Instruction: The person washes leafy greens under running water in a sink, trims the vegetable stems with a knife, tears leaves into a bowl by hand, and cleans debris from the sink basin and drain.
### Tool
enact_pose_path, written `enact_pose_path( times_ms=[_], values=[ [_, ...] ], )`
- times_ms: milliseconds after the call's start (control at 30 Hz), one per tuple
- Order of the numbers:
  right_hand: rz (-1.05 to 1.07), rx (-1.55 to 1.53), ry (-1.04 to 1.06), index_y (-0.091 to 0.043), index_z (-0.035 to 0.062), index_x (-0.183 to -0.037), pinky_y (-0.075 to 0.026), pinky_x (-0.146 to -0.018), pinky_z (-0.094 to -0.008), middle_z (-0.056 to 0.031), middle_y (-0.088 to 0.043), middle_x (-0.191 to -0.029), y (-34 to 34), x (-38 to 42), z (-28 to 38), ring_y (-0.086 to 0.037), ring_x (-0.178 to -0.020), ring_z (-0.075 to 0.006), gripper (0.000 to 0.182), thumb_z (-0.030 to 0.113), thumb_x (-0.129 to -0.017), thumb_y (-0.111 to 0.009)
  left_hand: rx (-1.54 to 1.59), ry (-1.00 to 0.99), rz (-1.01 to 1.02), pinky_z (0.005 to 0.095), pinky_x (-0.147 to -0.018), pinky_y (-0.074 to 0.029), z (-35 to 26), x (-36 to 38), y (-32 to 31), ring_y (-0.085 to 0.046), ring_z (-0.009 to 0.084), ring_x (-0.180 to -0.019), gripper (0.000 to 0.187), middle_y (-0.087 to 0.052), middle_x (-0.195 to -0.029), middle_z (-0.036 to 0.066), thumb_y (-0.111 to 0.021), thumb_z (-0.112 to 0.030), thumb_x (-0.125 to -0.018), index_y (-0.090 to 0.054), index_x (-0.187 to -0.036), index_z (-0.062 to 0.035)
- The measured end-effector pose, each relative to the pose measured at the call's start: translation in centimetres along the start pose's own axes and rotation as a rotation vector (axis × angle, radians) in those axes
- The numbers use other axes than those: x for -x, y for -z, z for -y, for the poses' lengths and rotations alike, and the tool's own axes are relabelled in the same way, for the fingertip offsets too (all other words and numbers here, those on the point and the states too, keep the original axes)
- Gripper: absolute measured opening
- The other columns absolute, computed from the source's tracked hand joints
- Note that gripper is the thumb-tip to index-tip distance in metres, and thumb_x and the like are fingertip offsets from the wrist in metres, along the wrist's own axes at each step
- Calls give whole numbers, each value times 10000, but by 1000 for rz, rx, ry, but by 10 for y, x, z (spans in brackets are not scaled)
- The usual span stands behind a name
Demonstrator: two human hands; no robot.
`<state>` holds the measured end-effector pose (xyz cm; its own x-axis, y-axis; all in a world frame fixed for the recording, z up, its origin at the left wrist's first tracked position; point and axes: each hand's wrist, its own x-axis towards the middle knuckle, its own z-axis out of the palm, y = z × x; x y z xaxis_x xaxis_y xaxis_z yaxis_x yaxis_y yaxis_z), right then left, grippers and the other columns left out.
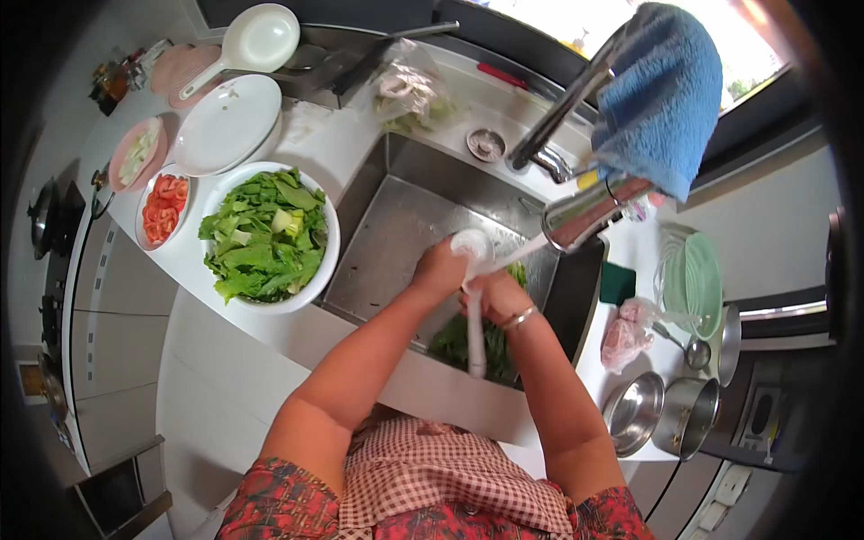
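Note:
Over the steel sink point(369, 243), my left hand point(441, 268) is closed at the round head of a white long-handled utensil point(476, 337). My right hand point(500, 299), with a bracelet at the wrist, is closed around the utensil just below the head. Its handle points down toward me. Water runs from the faucet point(571, 220) onto the head and my fingers. Green leaves point(454, 337) lie in the sink below my right hand, partly hidden by the hand and handle.
Left of the sink stand a white bowl of cut greens point(270, 234), a dish of tomato pieces point(165, 209), a white plate point(229, 124) and a pan point(261, 38). A blue towel point(661, 99) hangs over the faucet. Steel pots point(634, 414) stand at right.

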<state>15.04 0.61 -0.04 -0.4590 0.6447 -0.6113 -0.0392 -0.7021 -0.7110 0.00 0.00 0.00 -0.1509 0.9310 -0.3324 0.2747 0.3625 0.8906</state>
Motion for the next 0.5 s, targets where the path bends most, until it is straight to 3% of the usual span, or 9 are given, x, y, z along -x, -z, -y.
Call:
enact_pose_path(
  times_ms=[33,67,100,267,333,367,433,467,500],
  values=[
    [80,25,10,-558,12,-814,-408,-427,-314,-50,-517,-620,2,-8,-5,-499,-480,-170,207,180,-920,-500,-268,93,-9,432,-832,-510,-8,-10,10,-656,370,-973,521,-662,-1009,262,-588,-449,-844,-649,-1109,-4],
    [15,53,3,-539,50,-763,-381,-418,-306,-29,-495,-595,2,-6,-8,-463,-455,-153,226,195,-928,-488,-314,109,14,440,-820,-507,-11,-14,12,-652,382,-960,514,-657,-992,267,-575,-447,-855,-649,-1103,-3],
    [-167,167,-66,-521,88,-713,-354,-410,-298,-7,-473,-570,35,44,6,-427,-430,-135,260,211,-937,-475,-223,135,120,447,-809,-505,-23,0,-38,-647,395,-948,508,-651,-974,272,-561,-445,-866,-649,-1098,-2],
    [-187,42,-166,-483,155,-725,-322,-410,-280,34,-393,-532,19,29,-6,-345,-399,-103,256,283,-945,-464,-210,-146,-21,421,-783,-506,10,-15,-57,-653,375,-890,305,-658,-979,243,-550,-235,-917,-631,-1130,-32],
    [-94,-37,-227,-484,157,-761,-319,-413,-285,39,-403,-557,23,37,-2,-341,-407,-89,229,304,-936,-472,186,-411,36,395,-768,-522,11,-20,-61,-670,322,-863,306,-674,-932,232,-592,-124,-878,-602,-1162,-13],
    [-96,-30,-219,-484,157,-761,-319,-413,-285,39,-403,-557,26,39,-1,-341,-407,-89,229,304,-936,-472,191,-421,34,395,-768,-522,11,-24,-64,-670,322,-863,306,-674,-932,232,-592,-124,-878,-602,-1162,-13],
    [-32,-48,-112,-482,144,-772,-320,-417,-290,39,-413,-576,32,42,4,-340,-414,-85,193,279,-909,-489,279,-206,77,363,-759,-521,4,-26,-66,-658,232,-851,323,-680,-922,192,-608,-51,-847,-603,-1168,-26],
    [-35,-45,-109,-482,144,-772,-320,-417,-290,39,-413,-576,34,41,5,-340,-414,-85,193,279,-909,-489,585,3,70,356,-699,-533,0,-21,-75,-662,201,-803,280,-686,-898,156,-614,-69,-850,-624,-1127,-28],
    [-74,-55,-99,-498,141,-796,-322,-427,-281,41,-432,-595,33,40,8,-344,-427,-78,137,243,-888,-497,585,0,71,356,-699,-533,-3,-15,-76,-662,201,-803,280,-686,-898,156,-614,-69,-850,-624,-1127,-28]
  ],
)
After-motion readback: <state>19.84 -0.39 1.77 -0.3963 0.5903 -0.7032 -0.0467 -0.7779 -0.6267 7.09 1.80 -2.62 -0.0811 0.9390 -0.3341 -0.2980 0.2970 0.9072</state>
